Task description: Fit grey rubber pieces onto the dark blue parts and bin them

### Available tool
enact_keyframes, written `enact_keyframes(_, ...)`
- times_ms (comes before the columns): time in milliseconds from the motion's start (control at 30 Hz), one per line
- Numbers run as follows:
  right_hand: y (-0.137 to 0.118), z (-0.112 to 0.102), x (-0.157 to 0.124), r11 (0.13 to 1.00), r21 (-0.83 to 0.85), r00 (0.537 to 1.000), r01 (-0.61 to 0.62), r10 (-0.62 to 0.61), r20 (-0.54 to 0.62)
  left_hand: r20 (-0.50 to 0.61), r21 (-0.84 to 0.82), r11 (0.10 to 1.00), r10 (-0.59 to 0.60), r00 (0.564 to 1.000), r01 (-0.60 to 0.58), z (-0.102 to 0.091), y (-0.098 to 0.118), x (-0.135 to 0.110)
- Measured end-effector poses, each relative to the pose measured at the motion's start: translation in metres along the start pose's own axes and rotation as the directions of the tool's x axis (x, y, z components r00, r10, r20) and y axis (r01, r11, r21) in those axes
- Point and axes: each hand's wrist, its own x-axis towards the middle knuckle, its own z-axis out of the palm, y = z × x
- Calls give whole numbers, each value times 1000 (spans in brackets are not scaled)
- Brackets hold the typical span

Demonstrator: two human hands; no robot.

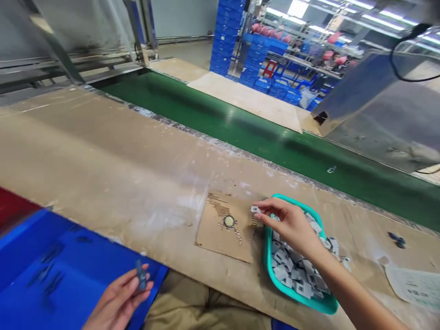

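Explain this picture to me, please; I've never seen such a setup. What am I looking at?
There is no machine here: a person works with two bare hands, filmed by a camera worn on their head, looking forward and down. The left hand, near a blue bin containing dark parts, holds a blue-grey part. The right hand pinches a small pale piece. On the brown tabletop stand a teal basket of similar pieces and a cardboard square bearing a round pale disc. Beyond runs a green strip.
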Motion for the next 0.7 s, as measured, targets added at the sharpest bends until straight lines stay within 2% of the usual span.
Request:
enact_keyframes(67,-6,12,6,982,-154,992,111,-100,81,122,3,1000,9,993,-9,28,3,-15)
enact_keyframes(167,-10,30,12,956,-211,966,206,-165,199,290,3,997,76,954,-80,56,0,-25)
enact_keyframes(267,-8,45,16,947,-217,945,235,-171,278,374,-32,990,137,917,-135,69,-5,-26)
enact_keyframes(400,-8,50,16,953,-208,947,221,-159,278,443,-84,993,108,890,-79,81,-9,-25)
enact_keyframes(467,-14,46,14,974,-159,961,164,-121,249,475,-103,993,97,874,-54,90,-10,-26)
enact_keyframes(567,-28,36,5,997,45,979,-62,52,198,516,-95,994,92,852,-49,106,-11,-28)
enact_keyframes(633,-37,30,-4,949,219,962,-225,180,207,542,-86,995,89,836,-51,117,-12,-32)
enact_keyframes(700,-42,26,-13,887,342,944,-311,246,221,567,-94,994,102,818,-59,127,-14,-36)
